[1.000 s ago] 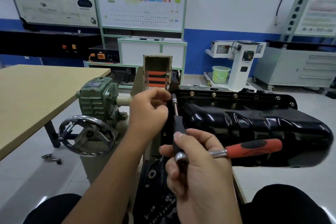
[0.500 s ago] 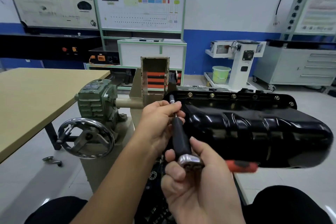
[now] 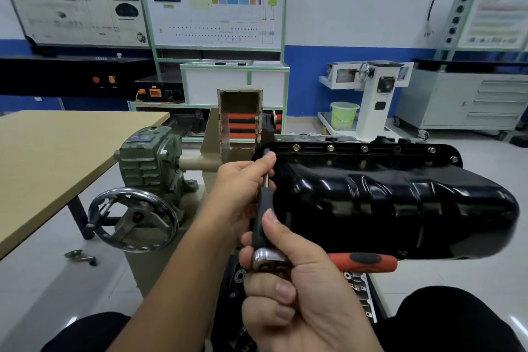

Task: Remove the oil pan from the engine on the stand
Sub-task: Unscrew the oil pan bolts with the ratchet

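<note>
Oil pan removal is at the bolt stage: the right hand [image 3: 297,294] curls round the chrome head of a red-handled ratchet [image 3: 363,261], thumb laid along its black extension bar [image 3: 260,217], while the left hand [image 3: 243,186] pinches the thin shaft near the socket tip, steadying it at the pan's near-left corner. To do this well, I judge the bar should stay square to the bolt, the left fingers guiding only, and the red handle swing in short arcs beneath the pan. Outward, the glossy black pressed-steel oil pan [image 3: 400,200] sits bolted on the engine, sump upward, ribbed, with brass-coloured bolts [image 3: 330,148] along its far flange.
</note>
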`<move>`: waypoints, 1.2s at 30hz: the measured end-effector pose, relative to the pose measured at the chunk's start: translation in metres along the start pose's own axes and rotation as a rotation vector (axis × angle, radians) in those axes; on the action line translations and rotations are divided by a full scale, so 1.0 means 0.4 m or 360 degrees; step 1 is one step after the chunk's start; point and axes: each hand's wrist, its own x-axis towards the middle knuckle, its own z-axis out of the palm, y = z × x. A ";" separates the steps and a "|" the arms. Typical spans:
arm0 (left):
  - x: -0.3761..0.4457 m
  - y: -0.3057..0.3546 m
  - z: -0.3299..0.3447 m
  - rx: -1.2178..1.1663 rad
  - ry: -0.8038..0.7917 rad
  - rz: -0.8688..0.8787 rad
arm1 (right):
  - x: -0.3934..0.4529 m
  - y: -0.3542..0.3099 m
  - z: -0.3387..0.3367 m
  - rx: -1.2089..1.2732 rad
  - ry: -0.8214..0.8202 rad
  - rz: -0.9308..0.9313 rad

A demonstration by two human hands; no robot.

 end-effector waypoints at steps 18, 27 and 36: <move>0.012 -0.010 0.003 -0.0055 -0.0048 -0.0077 | 0.040 0.026 -0.054 -0.0801 0.0585 -0.1069; 0.013 -0.004 0.014 -0.0308 -0.0004 -0.0122 | -0.040 -0.011 -0.074 -0.0885 -0.0358 -0.1046; -0.027 -0.002 0.029 -0.0526 -0.0135 -0.0147 | -0.021 0.017 -0.066 -0.0449 -0.0243 -0.1408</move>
